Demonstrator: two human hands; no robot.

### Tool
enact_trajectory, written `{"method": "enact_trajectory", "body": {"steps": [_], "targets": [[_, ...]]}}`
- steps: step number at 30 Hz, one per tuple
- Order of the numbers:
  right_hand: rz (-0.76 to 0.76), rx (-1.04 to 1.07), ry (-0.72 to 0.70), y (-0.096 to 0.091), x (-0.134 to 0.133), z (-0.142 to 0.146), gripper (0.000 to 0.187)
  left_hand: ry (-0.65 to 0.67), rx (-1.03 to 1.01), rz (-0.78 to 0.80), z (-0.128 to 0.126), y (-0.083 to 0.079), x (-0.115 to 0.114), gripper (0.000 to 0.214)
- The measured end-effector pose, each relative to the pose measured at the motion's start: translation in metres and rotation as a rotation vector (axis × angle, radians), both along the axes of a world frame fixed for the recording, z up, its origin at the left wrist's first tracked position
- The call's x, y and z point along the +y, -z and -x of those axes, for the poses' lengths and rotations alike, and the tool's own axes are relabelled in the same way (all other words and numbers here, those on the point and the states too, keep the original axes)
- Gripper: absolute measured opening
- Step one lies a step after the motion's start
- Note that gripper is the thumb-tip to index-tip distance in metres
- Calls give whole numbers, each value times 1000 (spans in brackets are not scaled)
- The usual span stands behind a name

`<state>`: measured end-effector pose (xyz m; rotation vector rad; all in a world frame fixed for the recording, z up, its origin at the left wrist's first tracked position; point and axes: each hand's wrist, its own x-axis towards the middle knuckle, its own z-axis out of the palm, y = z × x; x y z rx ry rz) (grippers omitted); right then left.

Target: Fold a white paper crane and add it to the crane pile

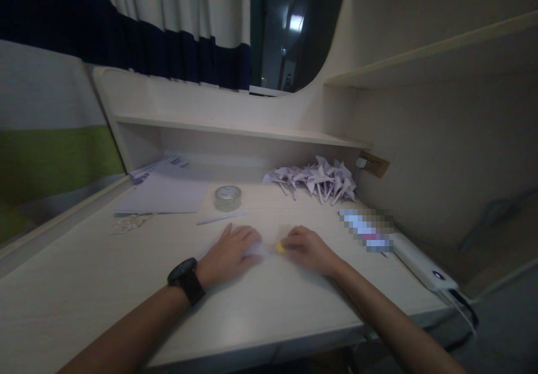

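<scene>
Near the middle of the desk my left hand [229, 253], with a black watch on its wrist, lies over a piece of white paper [257, 249]. Its thumb and fingers close on the paper, part of which is hidden under the palm. My right hand [311, 250] pinches a small yellow object [280, 247] just right of the paper; blur hides its exact kind. Beyond the left hand lie a thin white stick [222, 218] and a roll of clear tape [227, 206].
Several paper pinwheels [315, 180] are heaped at the back right. White sheets [163, 192] lie at the back left, with small pale bits [130, 224] before them. A blurred-out phone-like thing [365, 231] and a white power strip [424, 264] with cables line the right side.
</scene>
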<state>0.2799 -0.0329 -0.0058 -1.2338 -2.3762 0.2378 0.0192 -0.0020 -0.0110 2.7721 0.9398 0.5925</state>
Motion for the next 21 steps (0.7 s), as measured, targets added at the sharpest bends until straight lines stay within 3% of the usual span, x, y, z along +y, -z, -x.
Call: {"method": "enact_trajectory", "body": {"steps": [6, 10, 21], "targets": [[-19, -36, -35, 0, -2, 4, 20, 8, -10, -106, 0, 1, 5, 28], [-37, -55, -43, 4, -1, 5, 19, 24, -34, -160, 0, 0, 8, 20], [-31, -54, -64, 5, 0, 6, 18, -66, -24, -158, -8, -1, 10, 15]]}}
